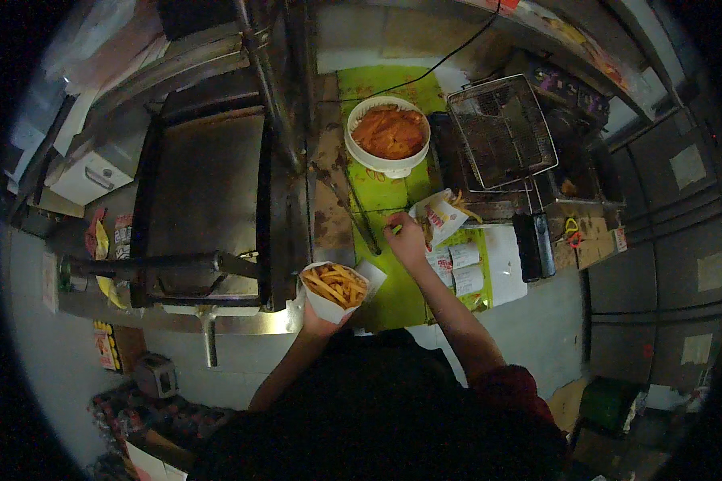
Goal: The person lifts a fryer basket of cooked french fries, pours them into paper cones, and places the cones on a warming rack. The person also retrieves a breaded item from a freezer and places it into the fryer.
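Observation:
A white paper carton (330, 311) full of French fries (334, 285) is gripped from below by my left hand (319, 324), close to my body at the counter's front edge. My right hand (407, 238) hovers over the bright green mat (391, 282), its fingers curled; whether something small sits between them I cannot tell. Just right of those fingers lies a printed white paper sleeve (444, 220), with French fries (468, 210) sticking out of its mouth. Behind the carton a pale slip of paper (372, 278) rests on the mat.
A white tub (386, 165) of reddish-orange food stands farther back. To the right sits a wire fryer basket (502, 132), its black handle (534, 248) pointing towards me. A flat griddle (207, 192) with a bar handle (150, 264) is at left. Printed slips (466, 267) lie at right.

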Tool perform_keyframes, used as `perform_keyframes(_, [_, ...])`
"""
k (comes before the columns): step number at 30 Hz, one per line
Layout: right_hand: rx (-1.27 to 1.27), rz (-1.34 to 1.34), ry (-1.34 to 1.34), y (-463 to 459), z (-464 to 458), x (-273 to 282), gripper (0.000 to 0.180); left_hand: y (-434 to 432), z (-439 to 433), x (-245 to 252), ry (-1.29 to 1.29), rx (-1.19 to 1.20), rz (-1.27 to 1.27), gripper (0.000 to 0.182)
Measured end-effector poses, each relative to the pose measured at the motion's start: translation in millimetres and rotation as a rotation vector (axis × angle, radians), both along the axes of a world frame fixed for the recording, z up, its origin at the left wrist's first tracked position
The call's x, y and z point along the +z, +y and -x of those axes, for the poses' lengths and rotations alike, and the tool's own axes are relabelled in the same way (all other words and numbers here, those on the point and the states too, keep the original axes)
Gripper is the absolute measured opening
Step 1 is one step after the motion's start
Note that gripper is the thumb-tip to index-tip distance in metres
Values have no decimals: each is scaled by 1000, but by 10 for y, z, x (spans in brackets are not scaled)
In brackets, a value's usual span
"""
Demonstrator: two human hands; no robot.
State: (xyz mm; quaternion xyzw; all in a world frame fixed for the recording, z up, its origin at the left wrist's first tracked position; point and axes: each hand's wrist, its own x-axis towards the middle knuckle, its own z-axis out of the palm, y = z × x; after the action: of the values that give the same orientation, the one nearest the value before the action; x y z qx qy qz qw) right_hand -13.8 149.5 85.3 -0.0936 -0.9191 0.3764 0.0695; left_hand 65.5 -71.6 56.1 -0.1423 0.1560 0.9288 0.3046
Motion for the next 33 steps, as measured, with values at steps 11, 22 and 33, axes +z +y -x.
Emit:
perform_keyframes(11, [477, 228, 219, -86, -306, 1297, 24, 365, 233, -166, 229, -13, -348, 57])
perform_keyframes(22, [390, -1145, -103, 469, 1114, -602, 33, 135, 65, -274, 183, 75, 116, 67])
perform_keyframes(33, [511, -1173, -225, 549, 1273, -1001, 48, -9, 145, -406, -14, 26, -351, 63])
